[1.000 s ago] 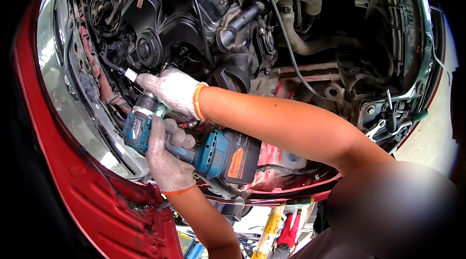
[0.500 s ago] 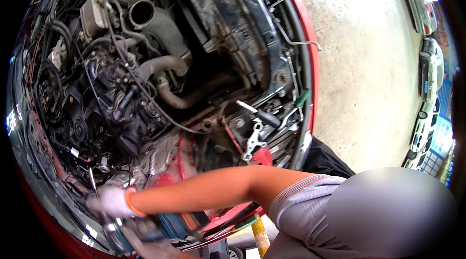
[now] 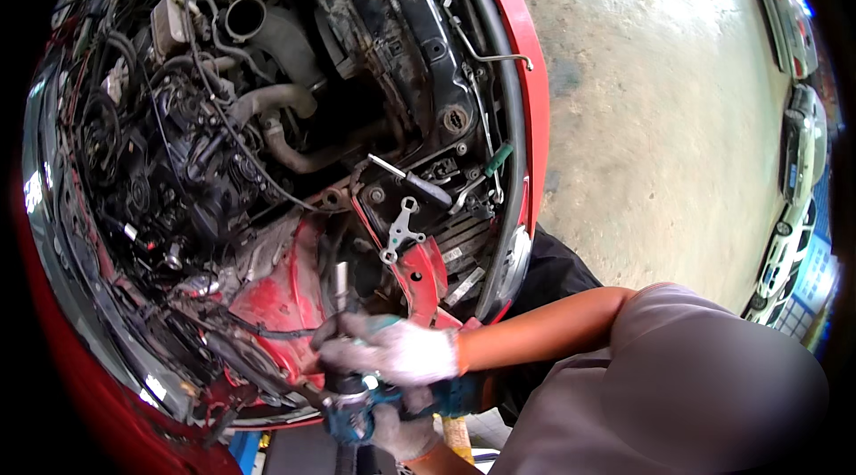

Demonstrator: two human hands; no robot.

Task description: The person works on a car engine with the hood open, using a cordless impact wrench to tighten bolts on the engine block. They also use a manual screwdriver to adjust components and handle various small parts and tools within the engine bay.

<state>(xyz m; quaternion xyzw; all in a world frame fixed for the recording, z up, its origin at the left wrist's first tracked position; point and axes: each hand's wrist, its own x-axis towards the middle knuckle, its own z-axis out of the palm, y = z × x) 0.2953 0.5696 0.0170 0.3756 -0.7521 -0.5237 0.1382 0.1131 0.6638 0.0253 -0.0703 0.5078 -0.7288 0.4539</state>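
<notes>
1. Leftmost, the dark engine (image 3: 192, 150) crowds the bay, with a thick bent pipe (image 3: 278, 99) beside it; lines and fittings there leave little elbow room, I judge.
2. Next, a dusty red metal panel (image 3: 276, 298) lies just left of the hands – hard edges that could knock a tool.
3. Then the power drill (image 3: 349, 421), at the near edge of the bay, teal and black, its silvery shank (image 3: 341, 281) pointing up the picture. It should feel heavy and rigid, its weight likely pulling toward the rear (partly hidden by the right arm). The pistol grip is the sound place to hold, with a second hand steadying the front; the smooth metal shank may slip in a glove.
4. The right hand (image 3: 392, 352), in a whitish glove, lies over the drill's front, fingers curled near the shank's base; blur leaves me unable to tell whether they pinch it. Below, the left hand (image 3: 403, 436) is wrapped around the grip.
5. Beyond them sit a silver bracket (image 3: 404, 230), a dark-handled tool (image 3: 426, 189) and a green-handled tool (image 3: 499, 159) – loose-looking, easily nudged by a sweeping arm.
6. Farthest right: concrete floor (image 3: 633, 136) and parked cars.
</notes>
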